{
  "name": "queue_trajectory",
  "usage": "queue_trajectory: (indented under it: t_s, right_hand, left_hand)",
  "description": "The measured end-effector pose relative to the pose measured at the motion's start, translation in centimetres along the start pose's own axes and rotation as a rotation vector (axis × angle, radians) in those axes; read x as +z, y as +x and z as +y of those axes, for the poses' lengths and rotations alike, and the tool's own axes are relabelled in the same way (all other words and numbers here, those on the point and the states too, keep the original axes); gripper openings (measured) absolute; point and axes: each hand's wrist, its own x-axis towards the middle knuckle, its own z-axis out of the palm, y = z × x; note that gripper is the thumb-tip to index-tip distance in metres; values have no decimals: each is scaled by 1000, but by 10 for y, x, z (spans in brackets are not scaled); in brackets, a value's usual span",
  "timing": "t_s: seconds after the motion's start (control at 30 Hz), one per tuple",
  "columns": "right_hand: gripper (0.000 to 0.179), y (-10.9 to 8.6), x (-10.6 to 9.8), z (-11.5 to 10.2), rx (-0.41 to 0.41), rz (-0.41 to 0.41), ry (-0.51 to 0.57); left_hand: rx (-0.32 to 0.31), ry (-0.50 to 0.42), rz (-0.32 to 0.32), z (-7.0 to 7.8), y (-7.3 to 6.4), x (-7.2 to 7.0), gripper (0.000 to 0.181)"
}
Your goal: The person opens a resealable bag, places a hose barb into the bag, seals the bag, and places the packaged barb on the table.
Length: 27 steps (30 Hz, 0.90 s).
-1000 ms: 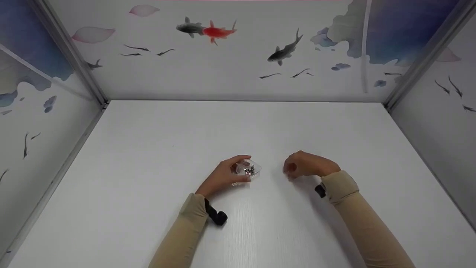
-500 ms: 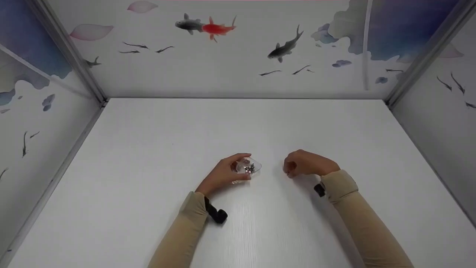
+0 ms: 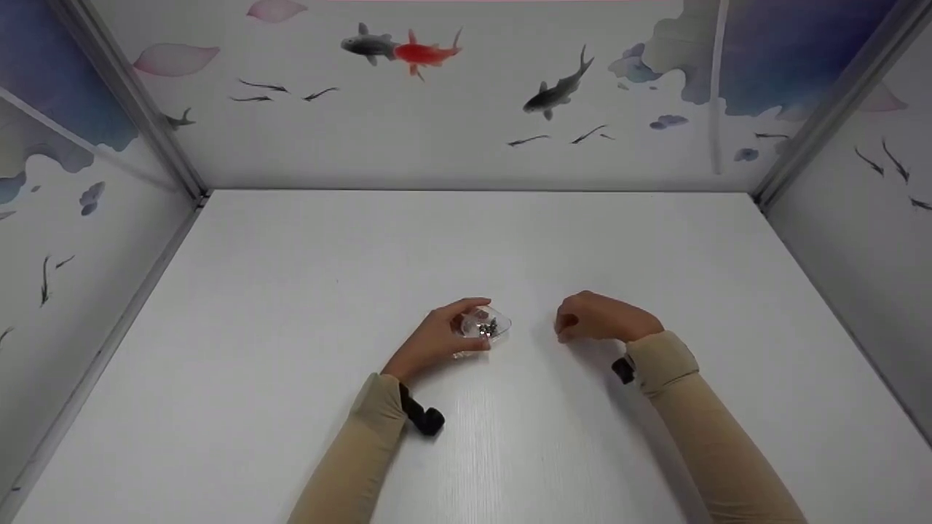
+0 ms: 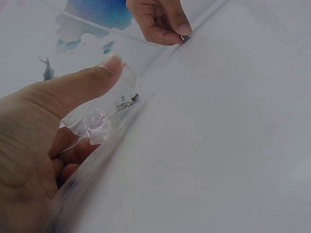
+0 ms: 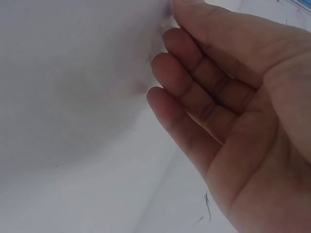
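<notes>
My left hand (image 3: 429, 340) grips a small clear plastic bag (image 3: 500, 325), thumb on the near side and fingers on the far side. Inside the bag lies a cluster of small shiny metal pieces (image 4: 127, 103), too small to identify. To the right, apart from the bag, my right hand (image 3: 608, 316) is low at the table with its fingertips together. The left wrist view shows it pinching a tiny dark metal piece (image 4: 185, 37) between thumb and index finger. In the right wrist view the other fingers (image 5: 172, 73) are bent, and the pinched piece cannot be made out.
A white table (image 3: 466, 240) spreads under both hands. Pale panels with painted fish (image 3: 426, 54) rise at the back and both sides, joined by grey metal posts (image 3: 138, 87). A black wrist camera (image 3: 429, 421) sits below the left wrist.
Both hands stay almost in place, the left with the bag and the right low beside it. The whole head view shifts slightly upward in the picture.
</notes>
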Motion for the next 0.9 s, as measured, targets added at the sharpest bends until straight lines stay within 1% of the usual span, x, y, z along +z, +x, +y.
queue_trajectory:
  t_s: [0.23, 0.37, 0.53, 0.8, 0.9]
  right_hand:
    - [7, 2, 1, 1, 19, 6, 12]
    - [7, 4, 1, 3, 7, 5, 2]
    - [8, 5, 1, 4, -9, 5, 21]
    - [12, 9, 2, 2, -5, 34, 50]
    - [12, 12, 4, 2, -17, 48, 54]
  left_hand:
    - [7, -3, -3, 0, 0, 0, 68]
    - [5, -7, -2, 0, 0, 0, 68]
    - [0, -13, -4, 0, -1, 0, 68]
    - [3, -2, -2, 0, 0, 0, 68]
    - [0, 0, 1, -1, 0, 0, 68]
